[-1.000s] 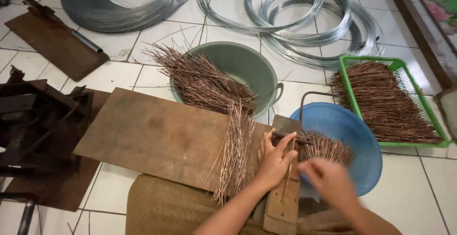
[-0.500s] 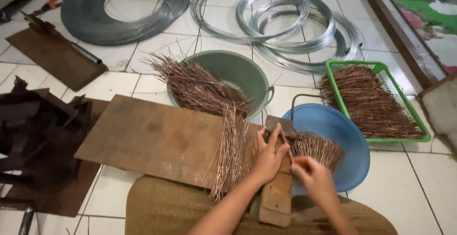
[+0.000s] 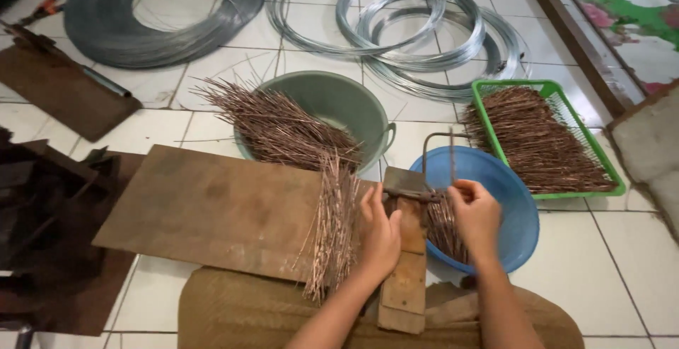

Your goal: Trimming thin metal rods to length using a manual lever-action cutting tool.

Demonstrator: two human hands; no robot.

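Observation:
My left hand [image 3: 380, 232] rests on a narrow wooden block [image 3: 404, 271] with a rusty metal bending jig [image 3: 414, 193] at its far end. My right hand [image 3: 475, 213] pinches a thin wire piece at the jig, over the rim of a blue plastic basin [image 3: 513, 200] that holds bent wire pieces. A bundle of straight coppery wire rods [image 3: 336, 218] lies just left of my left hand on a brown board [image 3: 212, 207]. More rods [image 3: 276, 126] lean out of a grey-green bucket [image 3: 339, 101].
A green basket [image 3: 601, 169] full of wire pieces stands at the right. Coils of silver wire [image 3: 410, 16] and dark wire [image 3: 155, 9] lie on the tiled floor at the back. Dark metal scraps [image 3: 42, 229] pile at the left. A woven mat [image 3: 247, 313] lies under my arms.
My right hand has moved up from beside the block to the jig and now pinches a wire there. My left hand stays on the block. The camera view has shifted slightly.

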